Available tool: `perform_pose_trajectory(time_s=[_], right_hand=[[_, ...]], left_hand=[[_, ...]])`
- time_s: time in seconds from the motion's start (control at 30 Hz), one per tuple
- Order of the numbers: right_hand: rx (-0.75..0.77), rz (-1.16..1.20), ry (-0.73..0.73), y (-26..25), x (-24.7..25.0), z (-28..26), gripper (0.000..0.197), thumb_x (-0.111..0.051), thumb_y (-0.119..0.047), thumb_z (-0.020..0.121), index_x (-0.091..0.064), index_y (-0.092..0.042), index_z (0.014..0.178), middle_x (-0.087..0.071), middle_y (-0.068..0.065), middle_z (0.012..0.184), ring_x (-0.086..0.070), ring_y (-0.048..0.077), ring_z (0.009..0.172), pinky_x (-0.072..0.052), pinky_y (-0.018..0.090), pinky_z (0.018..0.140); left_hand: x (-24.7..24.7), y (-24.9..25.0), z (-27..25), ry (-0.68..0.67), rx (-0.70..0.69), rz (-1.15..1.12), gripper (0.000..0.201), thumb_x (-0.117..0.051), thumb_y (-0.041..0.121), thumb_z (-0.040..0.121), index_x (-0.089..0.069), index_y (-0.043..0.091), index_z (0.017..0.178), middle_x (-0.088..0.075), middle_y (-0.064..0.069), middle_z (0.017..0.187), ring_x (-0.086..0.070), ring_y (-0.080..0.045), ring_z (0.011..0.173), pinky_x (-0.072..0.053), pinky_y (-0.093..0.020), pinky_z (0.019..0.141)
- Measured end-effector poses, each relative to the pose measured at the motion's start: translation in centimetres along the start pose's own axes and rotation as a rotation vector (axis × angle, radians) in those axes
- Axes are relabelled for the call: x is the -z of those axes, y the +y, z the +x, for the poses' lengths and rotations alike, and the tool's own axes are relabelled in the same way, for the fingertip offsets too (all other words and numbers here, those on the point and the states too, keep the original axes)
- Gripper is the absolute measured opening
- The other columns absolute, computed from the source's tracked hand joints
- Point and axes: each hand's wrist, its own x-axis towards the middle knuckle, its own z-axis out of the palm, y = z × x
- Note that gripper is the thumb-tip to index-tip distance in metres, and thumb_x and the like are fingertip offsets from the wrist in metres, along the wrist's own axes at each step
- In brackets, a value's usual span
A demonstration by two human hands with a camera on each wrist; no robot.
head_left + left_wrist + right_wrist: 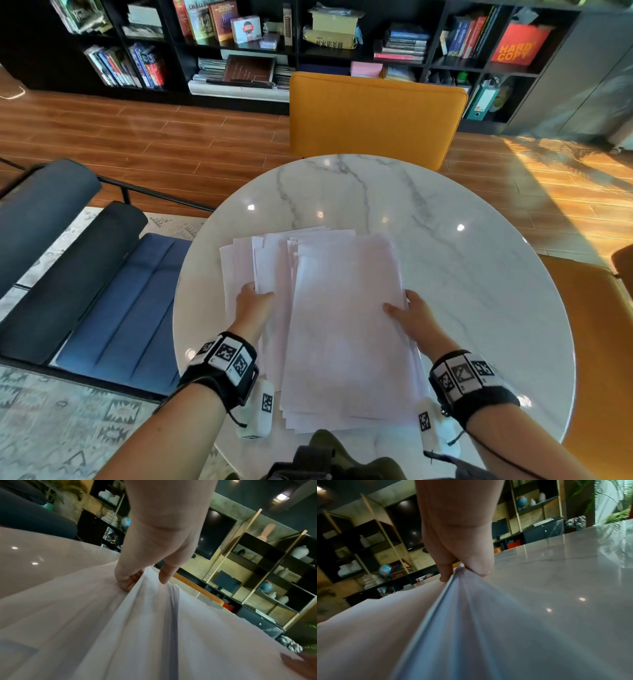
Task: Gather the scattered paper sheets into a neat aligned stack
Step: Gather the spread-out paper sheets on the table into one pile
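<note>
Wrist bands (222,356): black straps with printed square markers, one on each forearm, nearest the head camera.
Left hand (253,299): at the left edge of the paper sheets (342,325); in the left wrist view the thumb (165,574) lies on top of a raised bundle and the fingers (126,580) curl beneath it, grasping the sheets.
Right hand (411,313): at the right edge of the pile, thumb on the top sheet; in the right wrist view the thumb (479,566) and fingers (445,573) pinch the lifted edge.
Paper sheets: white, heaped in a loose pile on the near half of the desk (462,274), fanned out toward the left, far edges uneven.
Desk: round, white marble with grey veins.
Surroundings: orange chair (373,116) at the far side; blue seat (130,301) to the left; bookshelves (239,37) along the wall.
</note>
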Motion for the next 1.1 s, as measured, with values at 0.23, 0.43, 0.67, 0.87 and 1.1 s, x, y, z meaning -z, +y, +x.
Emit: perform_pose_trajectory(time_s=[0.23,0.43,0.67,0.87,1.1], right_hand=[[0.080,-0.293,0.115,-0.3,-2.0,0.3,0.050,-0.046,-0.010,0.093,-0.036,-0.004,0.141,-0.038,0.021,0.139,-0.047,0.037,0.123,-0.040,0.040,0.101],[0.117,-0.459,0.008,-0.3,-3.0,0.2,0.020,-0.040,-0.006,0.089,-0.053,-0.006,0.105,-0.046,0.017,0.104,-0.051,0.031,0.091,-0.037,0.030,0.077],[0.120,-0.482,-0.066,-0.8,-3.7,-0.2,0.043,-0.045,-0.017,0.092,-0.048,-0.009,0.134,-0.046,0.010,0.116,-0.050,0.025,0.096,-0.038,0.027,0.088],[0.115,-0.259,0.043,-0.5,-2.0,0.2,0.063,-0.067,-0.030,0.083,-0.044,-0.006,0.137,-0.049,0.014,0.126,-0.056,0.026,0.101,-0.042,0.029,0.088],[0.081,0.130,-0.157,-0.7,-0.2,-0.5,0.025,-0.071,-0.023,0.080,-0.066,-0.011,0.101,-0.072,0.016,0.104,-0.069,0.027,0.088,-0.057,0.044,0.083]], left_hand=[[-1.5,0.5,-0.5,-0.037,-0.085,0.049,0.067,-0.056,0.042,0.079,-0.034,0.018,0.137,-0.060,-0.004,0.123,-0.060,-0.028,0.108,-0.050,-0.046,0.097],[-1.3,0.9,-1.2,-0.049,-0.111,0.103,0.062,-0.049,0.028,0.092,-0.021,0.013,0.147,-0.045,-0.009,0.142,-0.049,-0.031,0.123,-0.039,-0.033,0.094],[-1.5,0.7,-1.2,-0.024,-0.208,-0.028,0.050,-0.044,0.000,0.084,-0.044,0.014,0.132,-0.061,-0.004,0.113,-0.057,-0.018,0.084,-0.044,-0.023,0.064],[-1.1,1.6,-2.3,-0.117,-0.305,-0.166,0.039,-0.049,0.002,0.086,-0.052,0.026,0.115,-0.064,0.012,0.098,-0.061,-0.007,0.081,-0.050,-0.020,0.067],[-1.0,2.6,-2.2,-0.147,-0.243,-0.260,0.031,-0.060,0.012,0.079,-0.057,0.031,0.103,-0.068,-0.009,0.109,-0.067,-0.032,0.098,-0.055,-0.051,0.086]])
